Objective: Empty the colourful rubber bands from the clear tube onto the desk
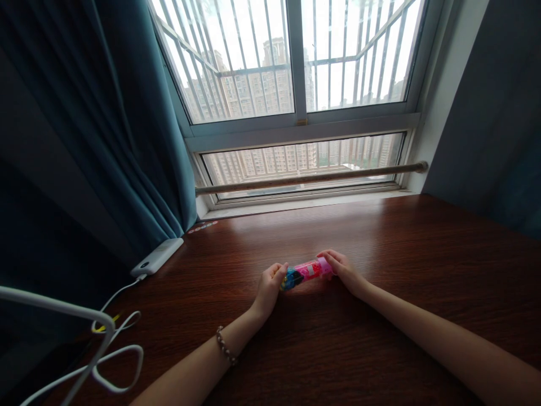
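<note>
Between my two hands lies a small clear tube (305, 272) with a pink cap (324, 265) and a red, pink and blue label. Small blue and yellow pieces show at its left end, too small to name. My left hand (270, 285) is closed around that left end. Closed over the pink cap at the other end is my right hand (343, 270). The tube is held nearly level, tilted up a little to the right, just over the brown wooden tabletop (236, 248). My fingers hide both tips of it.
A white power bank-like box (157, 259) with a white cable (122, 288) lies at the left edge, by a blue curtain (156, 169). A white bent tube (54, 301) crosses the lower left. Behind the table are a rail (313, 179) and a barred window.
</note>
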{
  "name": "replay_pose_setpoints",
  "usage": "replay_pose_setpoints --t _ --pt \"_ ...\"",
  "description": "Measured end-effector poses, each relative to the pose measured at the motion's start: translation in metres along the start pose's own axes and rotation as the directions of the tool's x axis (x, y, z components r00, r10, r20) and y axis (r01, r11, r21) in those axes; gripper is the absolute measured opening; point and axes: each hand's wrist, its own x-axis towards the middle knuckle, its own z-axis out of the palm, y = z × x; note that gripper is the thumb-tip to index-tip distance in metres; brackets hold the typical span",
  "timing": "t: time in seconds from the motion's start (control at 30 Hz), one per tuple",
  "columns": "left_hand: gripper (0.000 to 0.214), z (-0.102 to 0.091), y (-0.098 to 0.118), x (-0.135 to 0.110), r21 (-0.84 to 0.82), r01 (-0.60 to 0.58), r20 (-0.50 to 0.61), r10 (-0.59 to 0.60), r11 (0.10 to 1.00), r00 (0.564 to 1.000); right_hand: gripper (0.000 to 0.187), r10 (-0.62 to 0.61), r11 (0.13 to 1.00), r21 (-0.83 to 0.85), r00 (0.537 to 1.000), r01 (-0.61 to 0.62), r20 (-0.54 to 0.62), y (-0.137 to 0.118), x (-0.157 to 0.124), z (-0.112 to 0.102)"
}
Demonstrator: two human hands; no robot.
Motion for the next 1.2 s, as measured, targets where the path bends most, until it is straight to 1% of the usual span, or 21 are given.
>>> replay_pose_setpoints --t 0.07,0.13,0.2,0.23,0.27,0.33,0.4,0.43,0.5,0.57,0.63,0.73,0.8,0.87,0.93,1.07,1.13,1.2 --pt "0.039 0.0 -0.001 0.0 0.013 -0.005 0.001 0.005 1.0 1.0 0.033 -0.017 0.997 -0.079 0.999 0.02 0.038 -0.002 -0.002 0.001" --pt "0.039 0.0 -0.002 0.0 0.032 -0.012 -0.002 0.012 0.999 1.0 0.03 -0.057 0.995 -0.083 0.998 0.058 0.008 -0.005 -0.005 0.002" --pt "0.039 0.0 -0.002 -0.001 0.041 -0.014 -0.002 0.014 0.999 1.0 0.028 -0.107 0.993 -0.043 0.994 0.106 -0.006 -0.008 -0.008 0.001" --pt "0.039 0.0 -0.003 -0.001 0.04 -0.013 -0.003 0.013 0.999 1.0 0.027 -0.128 0.992 -0.014 0.992 0.128 0.006 -0.009 -0.008 0.001" --pt "0.039 0.0 -0.003 0.0 0.034 -0.012 -0.005 0.012 0.999 1.0 0.029 -0.146 0.989 0.02 0.989 0.145 0.026 -0.009 -0.009 0.0" --pt "0.04 0.0 -0.003 0.0 0.011 -0.008 -0.008 0.008 1.0 1.0 0.037 -0.161 0.982 0.104 0.986 0.155 0.052 -0.007 -0.008 -0.002" --pt "0.041 0.0 -0.003 0.0 -0.016 -0.002 -0.007 0.002 1.0 1.0 0.044 -0.13 0.977 0.174 0.991 0.124 0.023 -0.004 -0.006 -0.004" --pt "0.041 -0.001 -0.003 0.001 -0.027 0.002 -0.006 -0.002 1.0 1.0 0.044 -0.102 0.975 0.198 0.995 0.101 -0.007 -0.003 -0.004 -0.004" --pt "0.041 -0.001 -0.004 0.001 -0.038 0.008 -0.002 -0.008 0.999 1.0 0.035 -0.04 0.975 0.217 0.997 0.054 -0.07 0.0 -0.002 -0.004" --pt "0.04 -0.001 -0.003 0.001 -0.039 0.007 0.003 -0.007 0.999 1.0 0.026 -0.01 0.98 0.198 0.996 0.028 -0.089 0.001 0.0 -0.003" --pt "0.04 -0.001 -0.003 0.0 -0.032 0.006 0.01 -0.005 0.999 1.0 0.029 -0.014 0.992 0.126 0.999 0.019 -0.036 0.001 0.0 -0.001" --pt "0.041 -0.001 -0.002 0.0 -0.021 0.009 0.004 -0.009 1.0 1.0 0.035 -0.021 0.999 -0.042 0.997 0.024 0.071 0.0 -0.002 0.001" --pt "0.041 -0.001 -0.002 0.0 -0.011 0.005 -0.003 -0.005 1.0 1.0 0.035 -0.028 0.995 -0.093 0.996 0.036 0.08 -0.002 -0.004 0.001" --pt "0.041 -0.001 -0.003 0.0 0.001 -0.002 -0.006 0.003 1.0 1.0 0.034 -0.054 0.996 -0.063 0.996 0.058 0.065 -0.003 -0.005 0.001" --pt "0.04 0.0 -0.004 0.0 0.009 -0.006 -0.005 0.006 1.0 1.0 0.036 -0.089 0.996 0.013 0.994 0.089 0.066 -0.004 -0.006 0.001" --pt "0.04 0.0 -0.004 0.0 -0.013 -0.003 -0.007 0.003 1.0 1.0 0.045 -0.143 0.979 0.16 0.986 0.127 0.09 -0.005 -0.007 -0.001" --pt "0.041 0.0 -0.002 0.0 -0.039 0.004 -0.004 -0.004 0.999 1.0 0.044 -0.144 0.97 0.204 0.988 0.13 0.056 -0.004 -0.006 -0.003" --pt "0.042 0.0 -0.001 0.0 -0.052 0.011 -0.007 -0.011 0.999 1.0 0.038 -0.107 0.969 0.223 0.994 0.103 0.006 -0.002 -0.004 -0.004"
